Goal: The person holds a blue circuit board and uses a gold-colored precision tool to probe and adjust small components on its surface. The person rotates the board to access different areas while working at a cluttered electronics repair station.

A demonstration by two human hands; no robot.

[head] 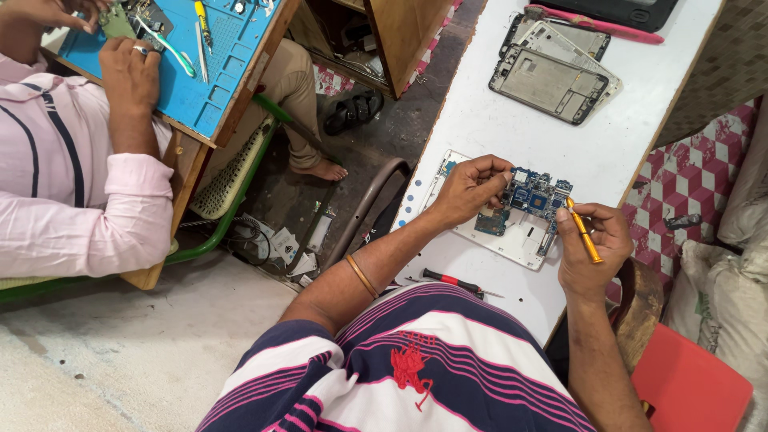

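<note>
My left hand [468, 190] pinches the left edge of a blue circuit board [530, 200] and holds it just above a white phone frame [512, 238] lying on the white table [496, 112]. My right hand [594, 248] grips a thin yellow tool [584, 232], its upper tip touching the board's right edge. A bangle sits on my left wrist.
A red-handled screwdriver [450, 280] lies near the table's front edge. Grey phone frames [552, 80] and a pink tool [596, 24] lie at the far end. At left another person [128, 72] works over a blue mat [216, 72]. Sandals [352, 110] lie on the floor.
</note>
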